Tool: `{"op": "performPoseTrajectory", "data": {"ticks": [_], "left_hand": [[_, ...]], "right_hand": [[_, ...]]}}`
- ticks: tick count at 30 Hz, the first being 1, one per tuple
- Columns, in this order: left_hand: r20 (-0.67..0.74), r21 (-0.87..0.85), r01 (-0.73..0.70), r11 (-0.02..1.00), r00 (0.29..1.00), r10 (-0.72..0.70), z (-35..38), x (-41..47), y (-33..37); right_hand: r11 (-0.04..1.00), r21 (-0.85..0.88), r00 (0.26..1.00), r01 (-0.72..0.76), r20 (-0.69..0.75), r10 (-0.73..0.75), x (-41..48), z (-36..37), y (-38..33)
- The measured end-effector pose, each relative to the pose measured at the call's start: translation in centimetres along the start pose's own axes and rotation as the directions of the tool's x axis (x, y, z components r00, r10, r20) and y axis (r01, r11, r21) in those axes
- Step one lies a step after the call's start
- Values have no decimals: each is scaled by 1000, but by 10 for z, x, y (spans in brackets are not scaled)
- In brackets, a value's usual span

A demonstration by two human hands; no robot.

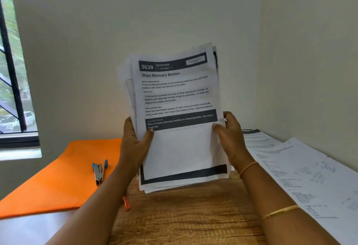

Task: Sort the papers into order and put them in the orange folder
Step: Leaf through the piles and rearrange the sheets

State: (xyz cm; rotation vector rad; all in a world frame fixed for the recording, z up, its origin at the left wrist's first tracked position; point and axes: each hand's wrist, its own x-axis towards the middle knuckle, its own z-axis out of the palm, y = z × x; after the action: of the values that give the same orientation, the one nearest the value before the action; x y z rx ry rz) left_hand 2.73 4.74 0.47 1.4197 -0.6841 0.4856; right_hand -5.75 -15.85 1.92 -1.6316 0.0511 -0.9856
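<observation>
1. stack of papers [178, 148]: printed sheets with their edges not squared, held upright over the middle of the table [184, 215], printed face toward the camera. The top sheet is headed "3639 BEDROOM" and titled "Wipe Skincare Bottles". Whether the lower edge touches the wood cannot be told.
2. left hand [133, 144]: grips the stack's left edge, thumb across the front, fingers behind.
3. right hand [232, 138]: grips the stack's right edge, thumb on the front, fingers behind. The two hands are apart, with the stack between them.
4. orange folder [58, 177]: lies flat at the table's left side and reaches the far edge by the wall.
5. stapler [99, 173]: blue and silver, lying on the folder near its right edge.
6. loose sheets [300, 167]: printed pages spread flat along the table's right edge, overlapping one another.
7. orange loop [126, 204]: small, on the wood just beside the left forearm.
8. bangle [279, 212]: thin, gold-coloured, on the right forearm.
9. window [11, 70]: dark-framed, in the wall to the left.
</observation>
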Motion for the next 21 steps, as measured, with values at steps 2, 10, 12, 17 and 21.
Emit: {"op": "performPoseTrajectory", "data": {"ticks": [2, 10, 12, 17, 21], "left_hand": [[-32, 13, -63, 998, 997, 63, 0, 1, 1], [-52, -29, -260, 965, 965, 258, 2, 3, 3], [-3, 3, -269, 963, 963, 269, 2, 3, 1], [221, 220, -175, 960, 967, 126, 2, 1, -13], [81, 140, -245, 959, 969, 235, 3, 0, -5]], "right_hand": [[1000, -10, 998, -28, 58, 29, -2, 2, -1], [993, 103, 998, 63, -17, -62, -5, 8, -6], [994, 106, 999, 39, 18, -41, -5, 9, -6], [1000, 26, 998, 4, 58, -5, -8, 13, -3], [992, 117, 999, 39, 10, -40, -8, 10, -9]]}}
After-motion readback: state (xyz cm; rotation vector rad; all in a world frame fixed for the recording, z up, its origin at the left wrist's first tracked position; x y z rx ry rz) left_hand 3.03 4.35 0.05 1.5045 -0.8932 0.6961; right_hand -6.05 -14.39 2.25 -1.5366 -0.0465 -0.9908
